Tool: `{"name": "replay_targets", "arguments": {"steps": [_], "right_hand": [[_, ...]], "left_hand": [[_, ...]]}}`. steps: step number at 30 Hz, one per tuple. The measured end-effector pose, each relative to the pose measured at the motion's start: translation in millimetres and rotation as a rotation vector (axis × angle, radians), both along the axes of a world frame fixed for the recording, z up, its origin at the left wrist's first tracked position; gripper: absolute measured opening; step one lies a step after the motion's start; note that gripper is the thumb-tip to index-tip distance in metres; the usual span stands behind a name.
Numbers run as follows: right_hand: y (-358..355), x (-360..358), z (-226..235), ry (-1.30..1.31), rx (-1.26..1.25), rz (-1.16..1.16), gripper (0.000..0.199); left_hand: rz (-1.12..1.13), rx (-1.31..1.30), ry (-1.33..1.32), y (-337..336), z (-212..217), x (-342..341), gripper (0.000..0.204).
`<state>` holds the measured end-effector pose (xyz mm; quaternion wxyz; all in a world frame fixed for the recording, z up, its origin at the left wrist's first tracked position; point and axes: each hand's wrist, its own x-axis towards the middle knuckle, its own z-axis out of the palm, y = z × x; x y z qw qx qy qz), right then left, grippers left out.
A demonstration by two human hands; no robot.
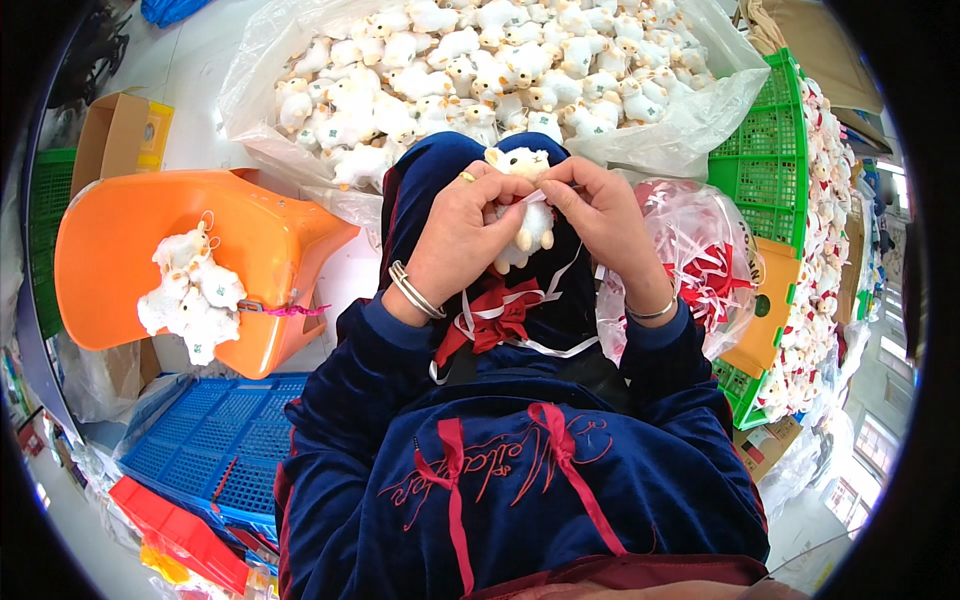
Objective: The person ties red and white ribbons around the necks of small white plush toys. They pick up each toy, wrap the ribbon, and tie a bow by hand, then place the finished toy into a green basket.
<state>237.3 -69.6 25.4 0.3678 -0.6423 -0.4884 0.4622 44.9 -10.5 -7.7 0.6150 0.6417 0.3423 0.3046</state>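
A small white plush sheep (535,222) is upright above my lap, facing away from me at a slant, its tan feet hanging down. My left hand (465,235) is closed at its side, with thumb and forefinger at the neck. At the same neck, my right hand (605,212) pinches a thin white ribbon (533,197); the fingertips of both hands nearly meet there. Whether the ribbon is knotted cannot be made out. Red cloth pieces (495,312) with white ribbons lie on my lap just below the toy.
Ahead of my knees, a large clear plastic bag (690,125) is heaped with white plush sheep. Several more sit on an orange stool (110,240) at left. A clear bag of red ribboned pieces (690,240) is at right, beside a green crate (760,165). Blue crates (215,430) stand lower left.
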Motion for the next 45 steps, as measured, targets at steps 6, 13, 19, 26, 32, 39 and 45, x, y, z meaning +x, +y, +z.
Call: {"name": "replay_targets", "arguments": {"steps": [6, 13, 19, 26, 32, 39, 45], "right_hand": [[-2, 0, -2, 0.133, 0.027, -0.042, 0.015], [-1, 4, -1, 0.025, 0.048, -0.054, 0.017], [0, 3, 3, -0.064, 0.011, -0.006, 0.014], [3, 10, 11, -0.214, 0.004, 0.091, 0.022], [1, 16, 0, -0.099, -0.016, 0.073, 0.02], [3, 17, 10, -0.08, 0.01, 0.055, 0.017], [2, 22, 15, -0.163, 0.068, 0.102, 0.017]], "left_hand": [[0.039, 0.027, 0.01, -1, 6, 6, 0.015], [0.068, 0.05, 0.039, -3, 6, 12, 0.015], [0.061, 0.026, 0.058, -3, 7, 10, 0.013], [0.079, 0.049, 0.006, -6, -1, 11, 0.01], [0.031, 0.107, 0.065, -6, 5, 11, 0.014], [0.051, 0.184, 0.056, -7, 3, 15, 0.016], [0.081, 0.221, 0.026, -11, -5, 19, 0.017]]}}
